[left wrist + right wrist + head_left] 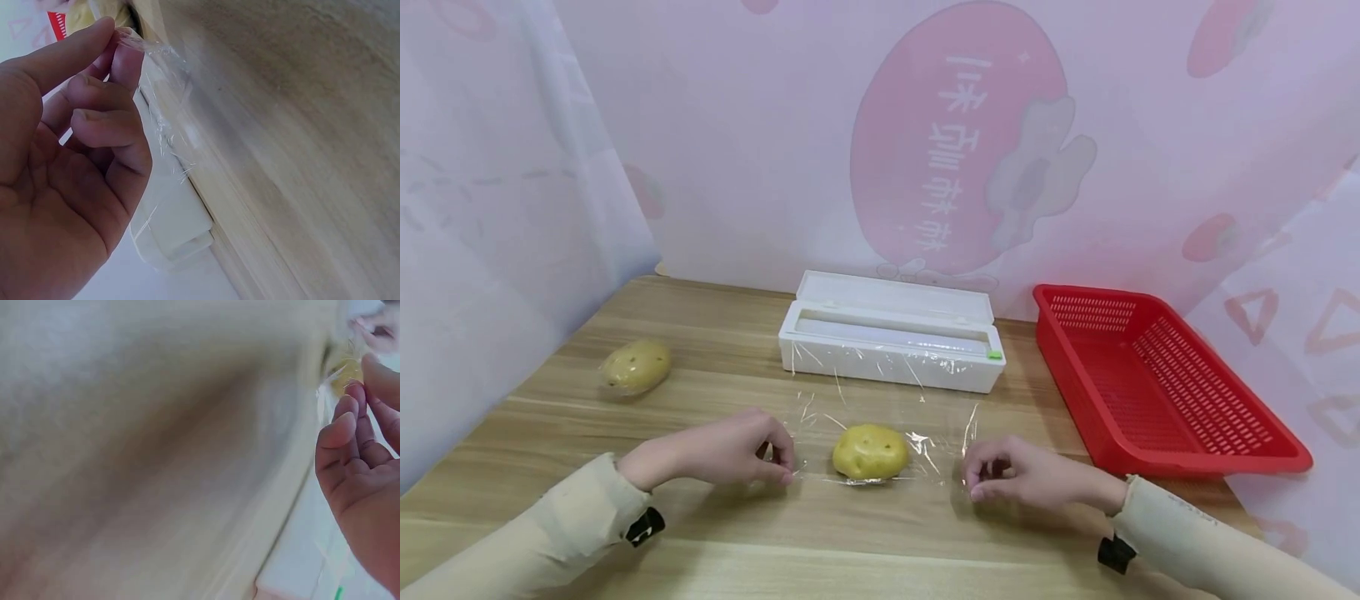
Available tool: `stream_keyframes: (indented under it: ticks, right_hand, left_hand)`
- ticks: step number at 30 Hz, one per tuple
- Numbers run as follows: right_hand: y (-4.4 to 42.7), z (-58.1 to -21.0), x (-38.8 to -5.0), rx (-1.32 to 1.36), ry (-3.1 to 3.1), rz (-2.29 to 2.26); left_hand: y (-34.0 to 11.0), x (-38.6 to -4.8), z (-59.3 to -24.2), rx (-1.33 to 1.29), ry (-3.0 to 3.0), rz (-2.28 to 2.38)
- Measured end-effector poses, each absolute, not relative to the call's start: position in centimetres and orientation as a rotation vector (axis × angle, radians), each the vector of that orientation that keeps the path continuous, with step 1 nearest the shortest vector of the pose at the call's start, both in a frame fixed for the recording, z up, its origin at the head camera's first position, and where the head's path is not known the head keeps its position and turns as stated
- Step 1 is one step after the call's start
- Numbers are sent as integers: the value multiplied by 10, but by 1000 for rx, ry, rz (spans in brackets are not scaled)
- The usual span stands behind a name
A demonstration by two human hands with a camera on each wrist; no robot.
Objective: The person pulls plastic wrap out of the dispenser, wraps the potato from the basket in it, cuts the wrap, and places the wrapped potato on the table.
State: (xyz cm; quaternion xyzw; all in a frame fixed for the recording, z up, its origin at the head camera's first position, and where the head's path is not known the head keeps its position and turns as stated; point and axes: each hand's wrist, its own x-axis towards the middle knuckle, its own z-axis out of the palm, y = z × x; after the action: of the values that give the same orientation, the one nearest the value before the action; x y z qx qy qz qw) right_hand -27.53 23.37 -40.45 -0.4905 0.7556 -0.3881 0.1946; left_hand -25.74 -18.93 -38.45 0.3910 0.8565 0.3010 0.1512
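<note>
Clear film (928,462) pinched at both ends, potato (870,452) right between the fingers!
Here's the left hand (741,450), thumb and fingers clamped on one film edge; the right hand (1030,475) pinches the opposite side. Beyond both sets of fingers, the lid-up white box (887,367); outside the right fingers, a red basket (1078,400); beyond the left, a second potato (638,367).

The left sleeve (542,537), at eight o'clock, is cream, with a black piece (645,527) beneath its cuff. The right sleeve (1210,542), at four, matches, adding faint markings (1186,506).
</note>
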Motion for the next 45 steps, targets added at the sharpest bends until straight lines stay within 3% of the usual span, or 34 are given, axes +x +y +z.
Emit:
stream_keyframes:
  ticks: [5,13,18,29,37,45]
  right_hand:
    - [236,-403,-280,-1242,2106,-1267]
    - [232,-401,-276,-696,2039,-1555]
    - [229,-399,-275,-486,1919,-1680]
    - [223,-392,-277,-410,1705,-1820]
    - [225,-388,-275,-328,1777,-1805]
    - [227,-387,-273,-295,2260,-1598]
  left_hand:
    - [-190,-257,-384,1091,2485,874]
    - [-186,-258,-382,1026,2648,895]
    - [-165,-252,-374,1064,2799,763]
    - [-105,-255,-383,1235,2798,563]
    - [-107,-264,-391,1150,2772,795]
    - [-118,-290,-396,1170,2603,967]
